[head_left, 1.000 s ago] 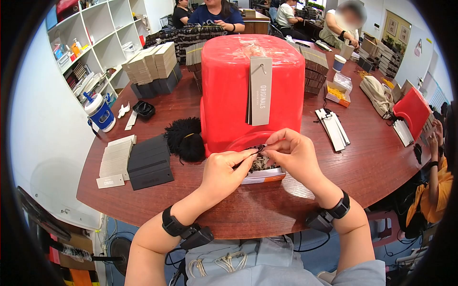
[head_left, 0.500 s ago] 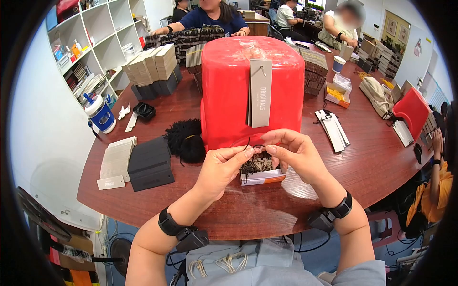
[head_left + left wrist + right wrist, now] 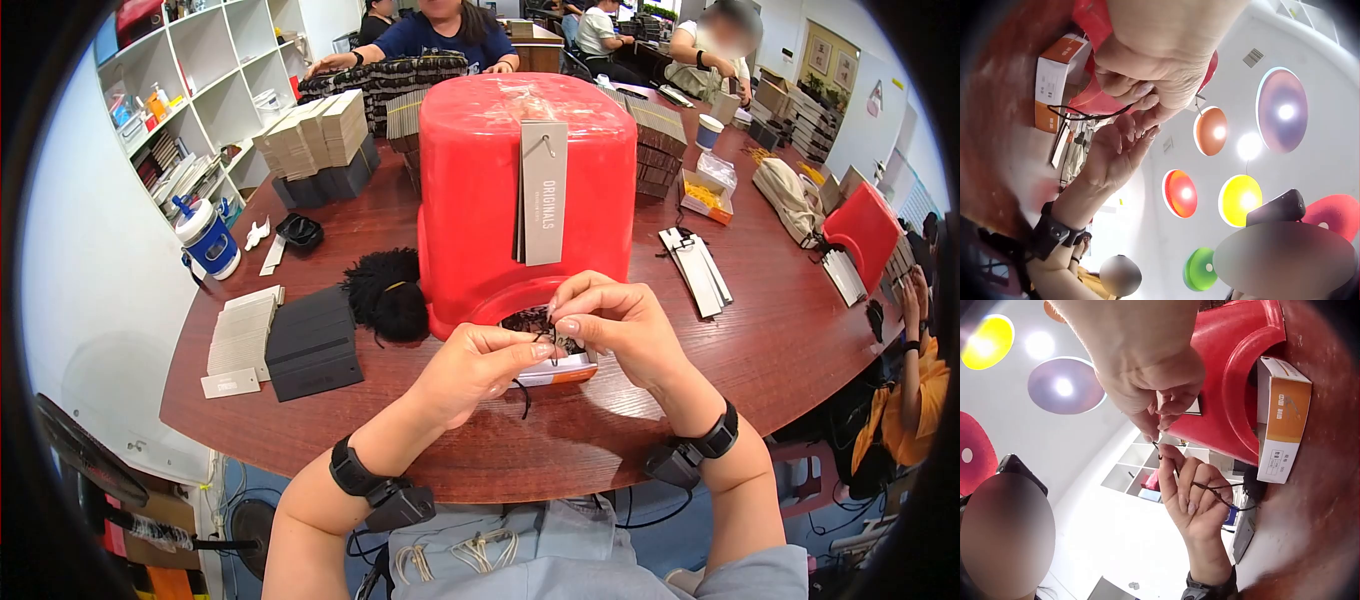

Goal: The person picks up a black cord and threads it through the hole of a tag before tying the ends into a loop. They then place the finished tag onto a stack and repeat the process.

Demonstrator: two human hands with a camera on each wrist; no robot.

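A thin black cord runs between both hands above the small open box of short dark cord pieces. My left hand pinches the cord between thumb and forefinger, and a loose tail dangles below its fingers. From the other side my right hand pinches the cord's end between thumb and fingertip. In the right wrist view the two sets of fingertips nearly meet, with a short bit of cord between them. Right behind the box stands a red plastic stool, a bundle of tags hanging on its face.
Left of the stool lie a black cord bundle, dark cards and a row of pale tags. Rightward are white tag strips and a box of yellow pieces. A blue-white jug stands far left.
Both hands have come slightly lower and closer together over the box. The cord, which stuck upward from the left fingertips half a second ago, now has a tail hanging beneath that hand.
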